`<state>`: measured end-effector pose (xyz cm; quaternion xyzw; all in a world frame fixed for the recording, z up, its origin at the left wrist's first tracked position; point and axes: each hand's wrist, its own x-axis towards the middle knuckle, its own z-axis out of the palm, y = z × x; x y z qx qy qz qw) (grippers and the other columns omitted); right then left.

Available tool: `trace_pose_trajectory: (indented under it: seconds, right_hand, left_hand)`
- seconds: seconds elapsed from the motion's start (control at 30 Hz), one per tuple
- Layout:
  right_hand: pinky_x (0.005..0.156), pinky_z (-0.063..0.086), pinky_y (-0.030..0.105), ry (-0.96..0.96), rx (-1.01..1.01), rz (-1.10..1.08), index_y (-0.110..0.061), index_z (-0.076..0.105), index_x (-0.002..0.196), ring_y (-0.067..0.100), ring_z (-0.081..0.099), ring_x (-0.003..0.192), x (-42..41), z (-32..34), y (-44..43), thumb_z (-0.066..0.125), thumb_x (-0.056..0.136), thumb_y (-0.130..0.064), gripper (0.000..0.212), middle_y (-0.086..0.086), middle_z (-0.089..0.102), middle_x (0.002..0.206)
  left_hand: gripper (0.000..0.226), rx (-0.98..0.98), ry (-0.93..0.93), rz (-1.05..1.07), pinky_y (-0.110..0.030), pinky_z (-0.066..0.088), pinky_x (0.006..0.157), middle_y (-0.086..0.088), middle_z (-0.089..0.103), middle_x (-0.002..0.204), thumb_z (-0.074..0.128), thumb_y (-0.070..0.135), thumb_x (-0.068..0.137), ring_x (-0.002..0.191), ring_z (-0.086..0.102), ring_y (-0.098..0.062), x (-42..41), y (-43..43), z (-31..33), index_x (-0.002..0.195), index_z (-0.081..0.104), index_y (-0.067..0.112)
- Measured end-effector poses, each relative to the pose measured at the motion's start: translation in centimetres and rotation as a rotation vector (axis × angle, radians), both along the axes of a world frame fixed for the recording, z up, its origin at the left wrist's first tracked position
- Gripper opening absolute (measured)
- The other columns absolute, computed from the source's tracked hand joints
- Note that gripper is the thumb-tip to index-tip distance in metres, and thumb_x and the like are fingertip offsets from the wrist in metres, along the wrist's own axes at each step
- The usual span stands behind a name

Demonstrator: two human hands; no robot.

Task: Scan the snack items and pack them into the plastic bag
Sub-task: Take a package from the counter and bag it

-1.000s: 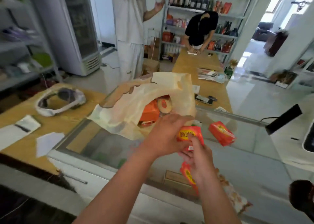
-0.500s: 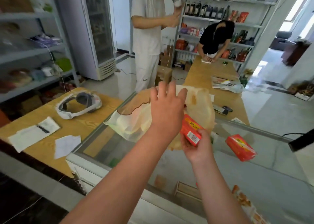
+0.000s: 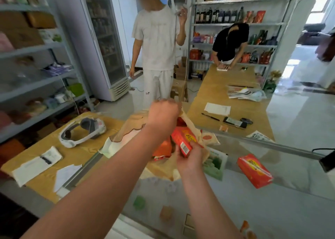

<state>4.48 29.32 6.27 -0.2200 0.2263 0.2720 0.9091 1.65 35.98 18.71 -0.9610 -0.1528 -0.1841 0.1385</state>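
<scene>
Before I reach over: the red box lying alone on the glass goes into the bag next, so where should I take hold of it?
Probably across its two long sides near the middle, coming from above. The red box lies flat on the glass, broad face up, with nothing touching it, so both long edges are open to thumb and fingers.

Translucent cream-tan plastic bag (image 3: pixel 126 130). Orange-red snack box (image 3: pixel 183 140) with yellow print and a white barcode patch. Same orange-red, yellow-marked, on second snack box (image 3: pixel 254 169) toward the glass counter (image 3: pixel 235 211) right edge. Green-and-white packet (image 3: pixel 214 162).
</scene>
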Motion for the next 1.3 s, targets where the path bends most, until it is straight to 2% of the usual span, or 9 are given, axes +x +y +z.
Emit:
trace_pose_trajectory:
  seconds: [0.17, 0.27, 0.37, 0.47, 0.6, 0.73, 0.93, 1.07, 1.3]
  right_hand:
    - [0.096, 0.05, 0.034, -0.03, 0.059, -0.01, -0.012, 0.058, 0.109, 0.024, 0.057, 0.111, 2.3, 1.1, 1.8, 0.049, 0.096, -0.012, 0.016, 0.012, 0.061, 0.113]
    - [0.084, 0.055, 0.039, -0.069, -0.457, 0.188, -0.008, 0.047, 0.121, 0.026, 0.063, 0.089, 5.2, -0.4, 3.9, 0.054, 0.093, -0.021, 0.031, 0.012, 0.061, 0.104]
    - [0.09, 0.047, 0.036, -0.241, -1.05, 0.437, -0.001, 0.031, 0.14, 0.035, 0.055, 0.116, 6.2, -2.0, 4.7, 0.043, 0.097, -0.039, 0.059, 0.016, 0.049, 0.134]
    - [0.103, 0.036, 0.038, -0.638, -1.518, 0.645, 0.0, 0.031, 0.143, 0.038, 0.04, 0.13, 6.2, -3.8, 4.3, 0.02, 0.104, -0.028, 0.049, 0.026, 0.038, 0.143]
    - [0.067, 0.036, 0.028, -0.988, -1.777, 0.765, -0.009, 0.058, 0.116, 0.026, 0.06, 0.104, 6.9, -5.1, 3.6, 0.032, 0.1, -0.017, 0.032, 0.009, 0.062, 0.116]
    - [0.073, 0.047, 0.03, -1.03, -1.88, 0.652, -0.011, 0.063, 0.107, 0.025, 0.062, 0.1, 7.6, -3.6, 3.1, 0.041, 0.098, -0.016, 0.024, 0.007, 0.065, 0.109]
    - [0.071, 0.043, 0.032, -1.008, -1.684, 0.579, -0.012, 0.061, 0.109, 0.03, 0.063, 0.094, 7.8, -3.4, 1.6, 0.036, 0.1, -0.027, 0.031, 0.011, 0.066, 0.102]
    - [0.07, 0.051, 0.036, -1.101, -1.572, 0.529, -0.022, 0.06, 0.075, 0.025, 0.063, 0.077, 7.1, -3.2, 0.5, 0.039, 0.092, -0.027, 0.027, 0.004, 0.066, 0.08]
    - [0.049, 0.023, 0.023, -1.22, -1.422, 0.441, -0.019, 0.039, 0.054, 0.008, 0.032, 0.047, 4.1, -0.2, -6.5, 0.049, 0.088, -0.013, 0.036, -0.006, 0.041, 0.051]
  left_hand:
    - [0.04, -0.151, -0.117, -0.062, -0.032, 0.04, 0.067, -0.007, 0.062, 0.098, 0.05, -0.008, 0.08, 0.093, 0.057, -0.027, 0.4, 1.1, 0.6, 0.113, 0.061, 0.011]
    - [0.046, -0.209, -0.133, -0.101, -0.031, 0.039, 0.068, -0.006, 0.062, 0.103, 0.049, -0.011, 0.078, 0.097, 0.056, -0.026, 0.6, 1.4, 0.7, 0.115, 0.063, 0.013]
    - [0.047, -0.239, -0.154, -0.118, -0.032, 0.044, 0.073, -0.005, 0.062, 0.107, 0.049, -0.012, 0.079, 0.1, 0.055, -0.024, 0.9, 1.7, 0.7, 0.115, 0.062, 0.015]
    - [0.047, -0.247, -0.179, -0.131, -0.032, 0.045, 0.074, -0.005, 0.062, 0.108, 0.05, -0.011, 0.079, 0.1, 0.055, -0.024, 1.5, 1.8, 0.5, 0.116, 0.062, 0.015]
    - [0.047, -0.254, -0.201, -0.135, -0.033, 0.046, 0.074, -0.005, 0.062, 0.111, 0.053, -0.008, 0.08, 0.101, 0.056, -0.024, 2.3, 1.7, 0.4, 0.12, 0.061, 0.016]
    - [0.049, -0.262, -0.218, -0.112, -0.031, 0.039, 0.064, -0.004, 0.062, 0.109, 0.052, -0.006, 0.08, 0.098, 0.057, -0.026, 2.8, 1.8, 0.0, 0.121, 0.059, 0.018]
    - [0.036, -0.212, -0.328, -0.103, -0.032, 0.044, 0.062, -0.005, 0.063, 0.101, 0.054, 0.005, 0.083, 0.093, 0.059, -0.028, 3.1, 1.2, -0.8, 0.116, 0.062, 0.017]
    - [0.036, -0.159, -0.443, -0.186, -0.037, 0.047, 0.069, -0.01, 0.064, 0.095, 0.056, 0.001, 0.069, 0.086, 0.058, -0.034, 3.6, 0.2, -1.1, 0.101, 0.068, 0.012]
    - [0.034, -0.289, -0.648, -0.462, -0.035, 0.044, 0.065, -0.005, 0.063, 0.084, 0.043, 0.01, 0.068, 0.076, 0.055, -0.029, 4.1, -5.9, -2.8, 0.09, 0.069, 0.011]
